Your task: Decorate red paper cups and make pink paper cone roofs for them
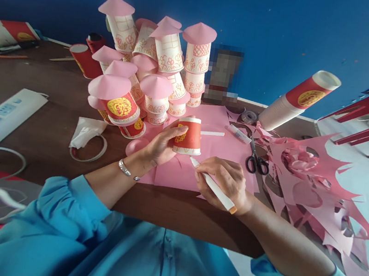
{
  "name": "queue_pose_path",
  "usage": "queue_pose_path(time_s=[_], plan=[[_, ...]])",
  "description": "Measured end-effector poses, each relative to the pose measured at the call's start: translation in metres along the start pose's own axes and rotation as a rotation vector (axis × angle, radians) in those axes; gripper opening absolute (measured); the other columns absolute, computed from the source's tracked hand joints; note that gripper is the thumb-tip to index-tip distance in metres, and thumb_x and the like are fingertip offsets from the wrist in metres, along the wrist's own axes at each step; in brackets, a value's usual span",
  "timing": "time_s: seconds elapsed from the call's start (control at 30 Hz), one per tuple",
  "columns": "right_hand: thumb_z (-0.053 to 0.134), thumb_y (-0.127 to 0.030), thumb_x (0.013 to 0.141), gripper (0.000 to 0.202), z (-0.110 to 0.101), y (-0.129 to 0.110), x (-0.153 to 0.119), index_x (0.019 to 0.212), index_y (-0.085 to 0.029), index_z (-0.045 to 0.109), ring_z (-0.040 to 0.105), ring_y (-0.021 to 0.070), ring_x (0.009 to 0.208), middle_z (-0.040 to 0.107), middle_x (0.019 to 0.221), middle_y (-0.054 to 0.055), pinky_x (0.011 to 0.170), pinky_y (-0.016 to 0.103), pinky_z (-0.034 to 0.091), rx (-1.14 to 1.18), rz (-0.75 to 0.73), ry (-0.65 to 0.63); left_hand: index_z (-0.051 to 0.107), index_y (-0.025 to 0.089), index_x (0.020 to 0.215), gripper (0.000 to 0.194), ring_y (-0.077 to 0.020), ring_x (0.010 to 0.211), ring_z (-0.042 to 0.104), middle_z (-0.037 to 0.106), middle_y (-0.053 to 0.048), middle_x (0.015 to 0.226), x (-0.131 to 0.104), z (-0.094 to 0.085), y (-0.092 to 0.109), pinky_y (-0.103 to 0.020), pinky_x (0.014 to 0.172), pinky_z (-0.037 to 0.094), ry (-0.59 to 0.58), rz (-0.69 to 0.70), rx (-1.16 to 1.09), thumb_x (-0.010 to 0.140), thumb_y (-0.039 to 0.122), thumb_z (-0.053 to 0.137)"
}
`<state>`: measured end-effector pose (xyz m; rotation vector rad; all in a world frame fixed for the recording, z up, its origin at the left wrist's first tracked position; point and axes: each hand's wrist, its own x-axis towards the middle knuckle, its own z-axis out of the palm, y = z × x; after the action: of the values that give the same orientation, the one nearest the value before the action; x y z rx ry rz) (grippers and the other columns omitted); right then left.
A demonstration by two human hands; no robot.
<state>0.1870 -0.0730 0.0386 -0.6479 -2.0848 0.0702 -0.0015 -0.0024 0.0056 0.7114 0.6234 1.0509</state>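
Cup [192, 135] gripped near-upright by left hand [161, 146], lower rim just beside tip of slanted marker [218, 193] held in right hand [229, 177].

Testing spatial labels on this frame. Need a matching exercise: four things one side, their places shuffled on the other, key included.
1. red paper cup with yellow print
2. white marker with orange end
3. black-handled scissors
4. silver metal bracelet

A. around the left wrist
B. in the right hand
C. beside the pink paper scraps
D. in the left hand

Pairs: 1-D, 2-B, 3-C, 4-A
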Motion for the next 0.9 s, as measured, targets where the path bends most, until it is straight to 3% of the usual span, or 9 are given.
queue_pose_path(time_s=[0.17, 0.3, 0.47, 0.9], plan=[[0.062, -0.005, 0.09, 0.021, 0.0007, 0.0001, -0.0004, 0.102, -0.022, 0.058, 0.07, 0.0148, 0.06, 0.071, 0.075, 0.0, 0.057, 0.026, 0.056, -0.002, -0.002, 0.002, 0.072, 0.013, 0.113, 0.039, -0.0335, 0.124, 0.067, 0.077, -0.016, 0.121, -0.0005, 0.0058, 0.0041, -0.048, 0.105, 0.053, -0.034, -0.013, -0.05, 0.084, 0.038, 0.07], [0.063, -0.006, 0.091, 0.019, 0.0013, 0.0004, -0.001, 0.1, -0.022, 0.058, 0.069, 0.0142, 0.06, 0.071, 0.076, 0.0, 0.056, 0.025, 0.054, -0.005, 0.004, -0.005, 0.071, 0.012, 0.117, 0.043, -0.0335, 0.123, 0.068, 0.076, -0.017, 0.121, -0.0007, 0.0053, 0.005, -0.047, 0.105, 0.054, -0.022, -0.073, -0.08, 0.085, 0.041, 0.07], [0.063, -0.005, 0.091, 0.021, 0.0012, 0.0009, -0.0013, 0.102, -0.022, 0.057, 0.069, 0.0138, 0.06, 0.071, 0.076, 0.0, 0.057, 0.025, 0.054, -0.012, -0.002, -0.003, 0.075, 0.018, 0.111, 0.044, -0.0347, 0.12, 0.069, 0.077, -0.013, 0.118, -0.0008, 0.0021, 0.0024, -0.046, 0.101, 0.057, -0.078, -0.051, 0.001, 0.084, 0.053, 0.075], [0.061, -0.007, 0.092, 0.021, 0.002, 0.0028, -0.0012, 0.104, -0.024, 0.057, 0.071, 0.0148, 0.063, 0.073, 0.078, 0.0, 0.061, 0.024, 0.056, -0.061, 0.022, 0.006, 0.075, 0.023, 0.11, 0.034, -0.0342, 0.111, 0.072, 0.077, -0.01, 0.113, -0.0039, 0.0015, -0.0002, -0.041, 0.089, 0.059, -0.103, 0.008, 0.138, 0.084, 0.044, 0.077]])
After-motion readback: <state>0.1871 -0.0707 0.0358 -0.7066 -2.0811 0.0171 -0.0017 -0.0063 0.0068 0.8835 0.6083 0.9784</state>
